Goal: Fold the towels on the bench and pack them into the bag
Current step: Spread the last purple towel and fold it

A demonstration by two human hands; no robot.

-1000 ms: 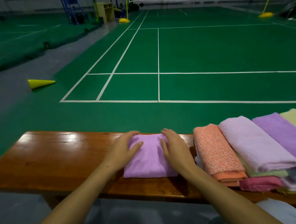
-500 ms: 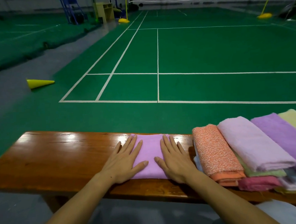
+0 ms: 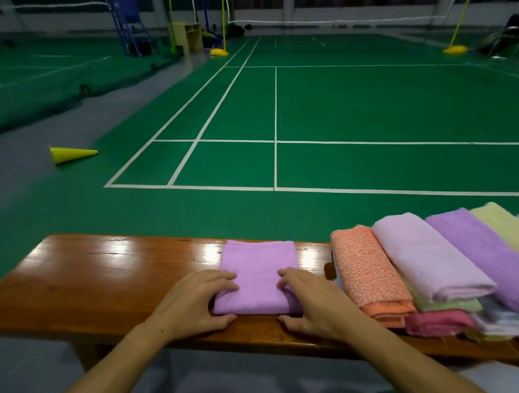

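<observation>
While the bag is nowhere in frame, the step in hand is finishing the fold. Left to right:

- Far left, mid-height: yellow plastic cone (image 3: 71, 153) lying on its side on the grey floor. Irrelevant.
- Lower left to lower right: glossy brown wooden worktop (image 3: 106, 282), bare at its left end.
- Lower centre-left: left hand (image 3: 194, 305), fingers curled over the near-left edge of the folded lilac terry towel (image 3: 258, 274), thumb down at the front edge. Looks like a grip on that corner.
- The lilac towel lies flat near the worktop's middle, near edge close to the front lip.
- Lower centre-right: right hand (image 3: 313, 303), mirrored on the near-right corner, fingers bent on top, thumb below.
- Lower right: stack of folded towels, just beside the lilac one but not touching. Orange speckled towel (image 3: 367, 268) nearest, then pale pink towel (image 3: 426, 256), purple towel (image 3: 489, 253), pale yellow towel (image 3: 506, 228) at the frame edge; more layers under them.

My read on doing it well: lift both corners evenly, keep layers aligned, carry the near edge over to meet the far edge, then press flat. Risk: inner layers slipping if one corner leads.
</observation>
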